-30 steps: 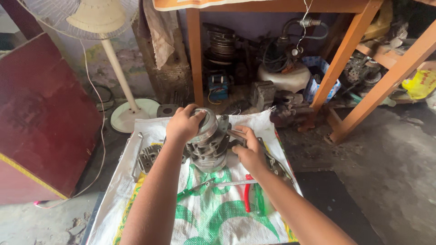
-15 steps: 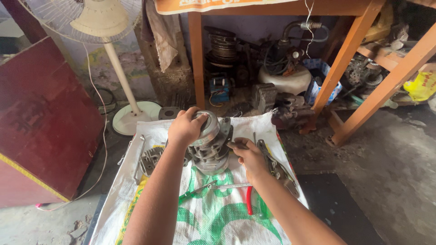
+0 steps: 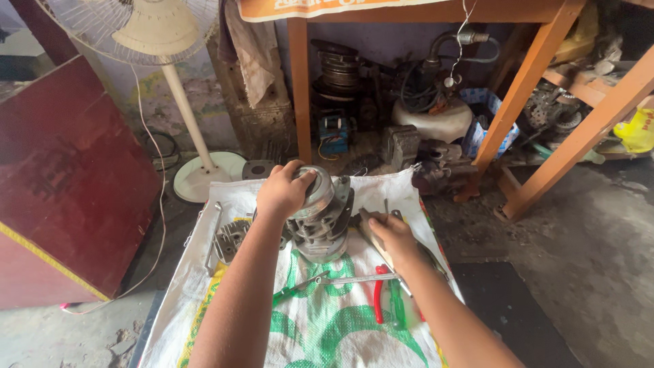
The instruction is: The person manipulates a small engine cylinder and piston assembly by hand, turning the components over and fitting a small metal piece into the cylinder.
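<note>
left hand [image 3: 286, 191] clenched over the round top of the engine block [image 3: 320, 218], near the far edge of the woven sack [image 3: 320, 327]; right hand [image 3: 392, 235] grips a flat tool [image 3: 371, 225] beside it. best kept steady from above. long axis roughly upright, top tilted toward far-left.
</note>
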